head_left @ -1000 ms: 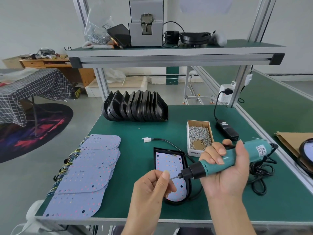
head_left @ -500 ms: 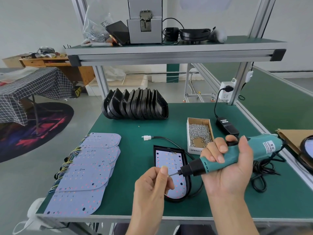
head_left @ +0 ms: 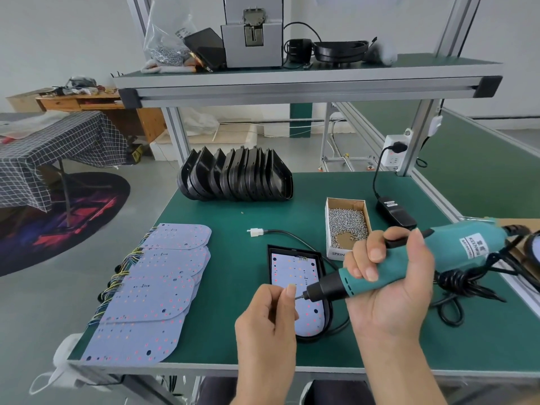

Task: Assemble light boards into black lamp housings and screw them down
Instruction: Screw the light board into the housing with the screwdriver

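Note:
A black lamp housing (head_left: 323, 263) lies on the green bench with a pale light board (head_left: 293, 273) seated inside it. My right hand (head_left: 388, 290) grips a teal electric screwdriver (head_left: 409, 261), held nearly level above the board with its bit pointing left. My left hand (head_left: 268, 314) pinches something tiny at the bit tip, likely a screw, too small to make out. A cardboard box of screws (head_left: 346, 226) stands just behind the housing. Loose light boards (head_left: 152, 290) with coloured wires are stacked at the left. Empty black housings (head_left: 236, 175) stand in a row at the back.
A white connector on a black cable (head_left: 257, 232) lies behind the housing. A black power adapter (head_left: 396, 213) sits at the right, plugged into a socket (head_left: 394, 153). The screwdriver's coiled cord (head_left: 455, 285) lies at the right. An upper shelf (head_left: 306, 83) hangs overhead.
Both hands stay together at the bit tip over the board. The screwdriver has tilted slightly, its rear end higher. The view has shifted a little.

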Available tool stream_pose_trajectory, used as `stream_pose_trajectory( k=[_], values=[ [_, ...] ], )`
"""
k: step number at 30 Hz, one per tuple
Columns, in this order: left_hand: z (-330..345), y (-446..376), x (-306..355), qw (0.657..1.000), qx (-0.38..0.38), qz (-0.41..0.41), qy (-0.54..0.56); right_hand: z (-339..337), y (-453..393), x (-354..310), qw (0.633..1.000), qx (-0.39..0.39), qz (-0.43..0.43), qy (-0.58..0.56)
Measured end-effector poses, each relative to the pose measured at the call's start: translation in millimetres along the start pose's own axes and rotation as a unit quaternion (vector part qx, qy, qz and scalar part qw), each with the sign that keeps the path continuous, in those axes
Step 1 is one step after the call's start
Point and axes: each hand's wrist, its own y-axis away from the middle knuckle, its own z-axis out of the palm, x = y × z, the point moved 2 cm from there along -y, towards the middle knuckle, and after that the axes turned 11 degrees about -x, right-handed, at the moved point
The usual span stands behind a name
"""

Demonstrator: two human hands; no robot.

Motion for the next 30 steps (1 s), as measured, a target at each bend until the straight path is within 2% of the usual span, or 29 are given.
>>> stream_pose_trajectory(
  k=[4,9,13,16,20,23,30],
  values=[
    [-3.7,-5.2,-2.9,0.999,0.004,0.030,-0.034,-5.4,-4.4,4.7,0.999,0.029,0.011,-0.010],
    [-6.8,-17.2,-10.7,0.998,-0.015,0.027,-0.059,-13.7,-12.4,17.0,0.997,0.061,0.026,-0.034],
    [-18.6,-27.5,-17.5,0.997,0.029,-0.006,-0.073,-21.7,-27.2,26.9,0.996,0.082,0.023,-0.024],
    [-27.8,-47.1,-25.2,0.993,0.051,-0.078,-0.078,-26.4,-42.4,36.0,0.995,0.099,0.022,0.003],
    [-24.3,-79.0,-42.6,0.962,-0.064,-0.187,-0.190,-29.9,-59.6,52.9,0.992,0.117,0.032,0.038],
    [-15.3,-90.5,-50.5,0.943,-0.134,-0.221,-0.209,-32.3,-65.8,67.0,0.990,0.114,0.036,0.067],
    [-10.7,-95.7,-58.1,0.949,-0.144,-0.213,-0.182,-39.0,-66.4,89.7,0.988,0.100,0.048,0.111]
  ],
)
